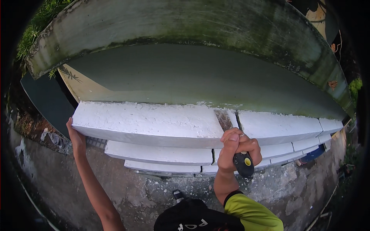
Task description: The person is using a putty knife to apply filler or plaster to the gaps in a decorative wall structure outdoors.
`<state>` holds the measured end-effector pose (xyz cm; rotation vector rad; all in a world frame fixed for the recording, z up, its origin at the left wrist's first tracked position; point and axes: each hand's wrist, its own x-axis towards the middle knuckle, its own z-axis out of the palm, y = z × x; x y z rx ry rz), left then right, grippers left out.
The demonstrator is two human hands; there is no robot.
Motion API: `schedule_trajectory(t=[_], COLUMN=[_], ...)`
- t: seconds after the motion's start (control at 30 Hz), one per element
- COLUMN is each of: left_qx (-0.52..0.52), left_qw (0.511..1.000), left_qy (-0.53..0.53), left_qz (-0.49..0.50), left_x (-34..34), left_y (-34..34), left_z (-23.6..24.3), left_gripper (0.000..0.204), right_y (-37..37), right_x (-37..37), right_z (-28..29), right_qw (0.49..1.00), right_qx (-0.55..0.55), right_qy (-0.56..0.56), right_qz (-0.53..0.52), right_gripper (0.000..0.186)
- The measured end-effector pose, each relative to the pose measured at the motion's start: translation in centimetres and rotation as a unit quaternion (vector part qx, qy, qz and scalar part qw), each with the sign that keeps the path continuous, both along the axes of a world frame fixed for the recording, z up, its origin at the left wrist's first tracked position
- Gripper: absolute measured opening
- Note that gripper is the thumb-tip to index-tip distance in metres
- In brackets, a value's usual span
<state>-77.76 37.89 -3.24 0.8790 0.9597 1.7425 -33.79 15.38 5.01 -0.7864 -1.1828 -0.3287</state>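
Fingers [252,147] of the right hand [238,148] wrapped tight around the dark handle [243,167] of a flat-bladed tool [223,120] — blade lying over the right end of the long white block [150,122]. Left hand [78,139] touching that block's left end; its fingers partly hidden, cannot tell how far they close. Second white block [277,124] just right of the long one, slightly apart. More white rows [162,153] below it. Mossy wall [185,73] behind it — concrete floor [123,184] in front, speckled white.
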Motion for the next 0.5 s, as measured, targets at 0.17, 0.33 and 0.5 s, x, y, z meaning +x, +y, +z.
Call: schedule_trajectory(t=[0.17,0.33,0.5], left_qx=[-0.004,-0.003,0.034], left_qw=[0.999,1.000,0.998], left_qy=[0.034,0.028,0.053], left_qz=[0.014,0.008,0.018], left_x=[-2.5,1.6,-1.0], left_y=[-1.9,-1.0,-1.4], left_z=[-0.7,0.7,-0.5], left_gripper=[0.060,0.059,0.056], right_y=[-3.5,-0.1,-2.9], right_x=[-4.6,-3.2,-7.0], right_z=[-0.7,-0.4,-0.7], right_qw=[0.986,1.000,0.989], right_qx=[0.007,0.011,0.035], right_qy=[0.004,0.023,0.058], right_qz=[0.169,0.009,0.133], right_gripper=[0.028,0.027,0.028])
